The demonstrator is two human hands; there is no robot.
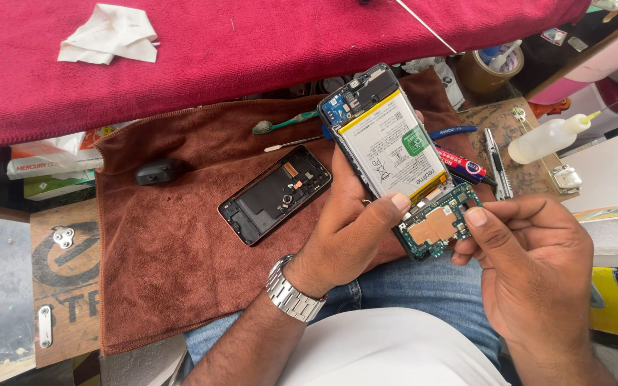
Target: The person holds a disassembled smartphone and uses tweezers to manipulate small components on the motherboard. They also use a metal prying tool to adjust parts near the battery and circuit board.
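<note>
Both hands grip the open phone (388, 146): left hand (345, 236) holds it, right hand (531, 250) pinches its green board (438, 221), back cover (275, 194) already off.

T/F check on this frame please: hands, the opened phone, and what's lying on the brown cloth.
1. The left hand holds the opened phone with its battery showing. True.
2. The right hand is empty. False: its fingers pinch the green circuit board.
3. The black back cover lies on the brown cloth. True.
4. The toothbrush lies on the red cloth. False: it rests on the brown cloth, near its top edge.
5. A watch is on the left wrist. True.
</note>
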